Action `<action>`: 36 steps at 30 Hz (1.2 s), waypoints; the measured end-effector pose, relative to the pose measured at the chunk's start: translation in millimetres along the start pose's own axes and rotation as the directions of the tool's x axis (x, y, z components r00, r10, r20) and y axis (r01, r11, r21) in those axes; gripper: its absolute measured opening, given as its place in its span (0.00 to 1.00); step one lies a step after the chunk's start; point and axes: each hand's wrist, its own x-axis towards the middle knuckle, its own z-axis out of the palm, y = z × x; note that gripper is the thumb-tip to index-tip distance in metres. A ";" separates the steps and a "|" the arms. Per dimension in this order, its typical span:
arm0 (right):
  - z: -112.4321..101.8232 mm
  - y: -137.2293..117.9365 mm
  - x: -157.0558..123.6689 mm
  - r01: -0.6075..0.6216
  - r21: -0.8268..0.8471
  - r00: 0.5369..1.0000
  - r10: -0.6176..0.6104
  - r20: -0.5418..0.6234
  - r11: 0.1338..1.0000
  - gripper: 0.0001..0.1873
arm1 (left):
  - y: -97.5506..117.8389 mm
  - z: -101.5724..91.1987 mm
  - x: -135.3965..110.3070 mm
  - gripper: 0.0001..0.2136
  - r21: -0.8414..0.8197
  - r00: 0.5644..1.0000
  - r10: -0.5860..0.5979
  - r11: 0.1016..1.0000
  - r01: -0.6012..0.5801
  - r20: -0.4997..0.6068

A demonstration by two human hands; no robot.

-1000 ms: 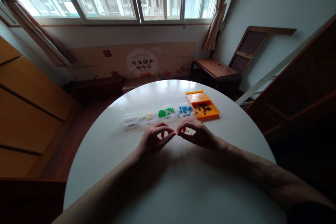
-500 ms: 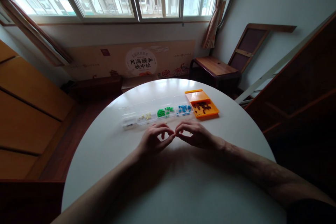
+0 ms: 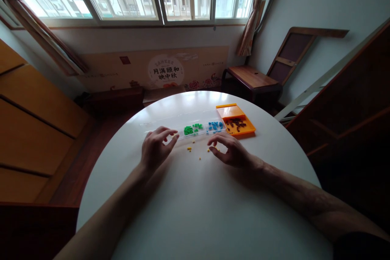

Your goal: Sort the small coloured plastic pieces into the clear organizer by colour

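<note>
My left hand [image 3: 156,149] hovers over the left part of a clear compartment box [image 3: 195,133], its thumb and index finger curved with a small gap between the tips. Pale pieces [image 3: 174,135] show in the compartment behind those fingertips. To the right, my right hand [image 3: 229,150] is low over the table, thumb and forefinger apart beside a tiny yellow piece [image 3: 208,150]. Several more small yellow pieces [image 3: 189,148] lie loose between the hands. Neither hand visibly holds anything. Small green pieces [image 3: 189,130] and blue pieces [image 3: 215,126] fill the box's other visible compartments.
An orange case [image 3: 250,129] with a raised lid holds dark brown pieces [image 3: 236,124] at the box's right end. Everything stands on a round white table [image 3: 195,211]. Beyond its far edge are a wooden chair [image 3: 254,78] and a window wall.
My hands, fingertips together before, have drawn apart. The left moved left to the box's pale pieces; the right shifted slightly right. Loose yellow pieces between them now show.
</note>
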 end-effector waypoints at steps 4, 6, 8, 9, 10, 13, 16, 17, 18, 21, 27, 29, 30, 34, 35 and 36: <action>-1.6 -2.9 1.1 -0.036 0.030 0.999 0.036 -0.016 0.999 0.03 | 17.2 9.4 -1.2 0.08 -0.053 0.962 0.243 0.970 -0.238 0.126; -2.7 -4.1 2.1 -0.043 0.049 0.999 0.044 -0.021 0.998 0.02 | 24.3 13.4 -0.5 0.10 -0.036 0.931 0.313 0.950 -0.312 0.190; -3.9 -4.7 3.0 -0.047 0.069 0.998 0.049 -0.026 0.997 0.02 | 28.9 15.7 0.3 0.11 -0.002 0.917 0.313 0.946 -0.323 0.245; -4.5 -4.8 3.3 -0.051 0.077 0.998 0.053 -0.030 0.996 0.02 | 30.4 16.2 0.7 0.11 0.008 0.916 0.301 0.949 -0.314 0.263; -4.9 -4.8 3.4 -0.055 0.084 0.998 0.059 -0.035 0.995 0.03 | 31.5 16.2 0.8 0.12 0.010 0.918 0.286 0.954 -0.300 0.274; -5.9 -4.0 3.1 -0.076 0.091 0.995 0.081 -0.054 0.993 0.06 | 33.5 15.2 0.5 0.12 -0.018 0.929 0.247 0.967 -0.252 0.275; -6.3 -2.5 2.5 -0.096 0.090 0.993 0.101 -0.057 0.991 0.09 | 35.3 14.8 -0.7 0.12 -0.069 0.936 0.231 0.973 -0.220 0.264; -6.4 -2.0 2.4 -0.100 0.090 0.993 0.106 -0.058 0.991 0.10 | 35.8 15.0 -1.1 0.12 -0.079 0.939 0.224 0.974 -0.210 0.260; -6.4 -1.4 2.2 -0.105 0.091 0.992 0.110 -0.059 0.990 0.10 | 36.3 15.1 -1.6 0.11 -0.085 0.942 0.214 0.976 -0.199 0.258; -6.2 -0.3 1.9 -0.117 0.096 0.990 0.123 -0.063 0.989 0.11 | 36.8 15.6 -2.4 0.10 -0.075 0.943 0.206 0.978 -0.193 0.261; -6.4 -0.8 1.7 -0.127 0.113 0.989 0.134 -0.056 0.985 0.12 | 37.0 14.9 -1.9 0.10 -0.037 0.921 0.262 0.964 -0.263 0.288; -6.6 -0.9 1.7 -0.128 0.117 0.989 0.135 -0.053 0.985 0.12 | 38.1 13.9 -2.1 0.09 -0.048 0.932 0.225 0.974 -0.221 0.284; -6.6 -0.9 1.7 -0.129 0.117 0.989 0.135 -0.051 0.985 0.12 | 38.7 13.4 -2.2 0.08 -0.058 0.939 0.197 0.980 -0.188 0.281; -6.2 0.1 1.2 -0.133 0.117 0.989 0.139 -0.045 0.984 0.12 | 39.2 12.0 -2.7 0.06 -0.103 0.953 0.078 0.993 -0.049 0.292; -5.9 0.5 1.0 -0.134 0.118 0.989 0.140 -0.043 0.984 0.12 | 39.0 11.8 -2.7 0.06 -0.107 0.953 0.057 0.994 -0.026 0.297; -5.7 0.9 0.7 -0.135 0.118 0.989 0.141 -0.041 0.984 0.12 | 38.7 11.7 -2.6 0.06 -0.104 0.952 0.042 0.994 -0.011 0.302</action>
